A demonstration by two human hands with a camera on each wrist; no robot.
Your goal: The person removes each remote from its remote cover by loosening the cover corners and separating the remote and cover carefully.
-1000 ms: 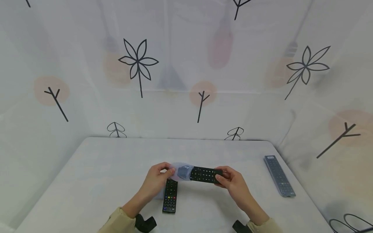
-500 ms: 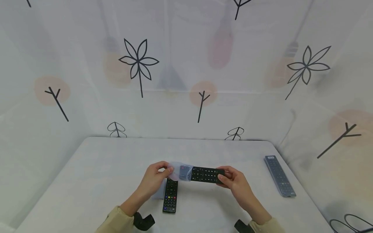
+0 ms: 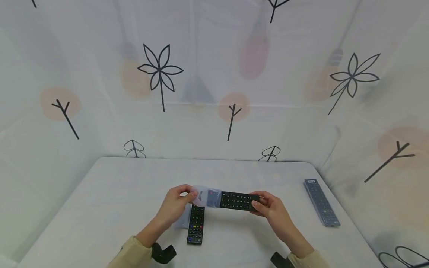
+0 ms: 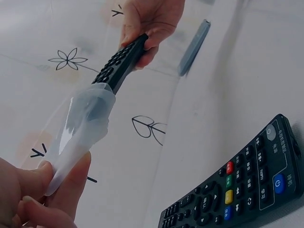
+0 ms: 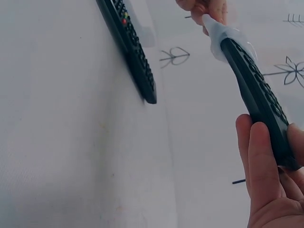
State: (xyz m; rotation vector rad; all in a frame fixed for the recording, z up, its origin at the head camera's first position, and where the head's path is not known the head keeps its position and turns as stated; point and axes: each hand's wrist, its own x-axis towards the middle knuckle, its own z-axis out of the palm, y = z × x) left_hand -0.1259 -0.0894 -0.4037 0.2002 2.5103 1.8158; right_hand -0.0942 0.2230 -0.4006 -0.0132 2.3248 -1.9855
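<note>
Held level above the table is a black remote control (image 3: 236,200), its left end inside a translucent plastic sleeve (image 3: 213,198). My left hand (image 3: 175,204) pinches the loose closed end of that sleeve between thumb and fingers, as the left wrist view shows up close. At the other end, my right hand (image 3: 271,212) grips the bare end of the remote, thumb on the button side and fingers behind. The sleeve (image 4: 88,114) covers only part of the remote, and the buttons beyond its mouth are bare. Below, a second black remote (image 3: 196,227) with coloured buttons lies on the table.
A remote in a bluish plastic cover (image 3: 321,203) lies near the table's right edge. Beside the second black remote, partly under it, is a flat pale plastic piece (image 3: 182,219). A patterned cloth (image 3: 201,130) rises behind the white table (image 3: 134,186).
My left hand has drawn slightly left with the sleeve's end, and the sleeve looks straighter. The right hand and remote have shifted a little to the right.
</note>
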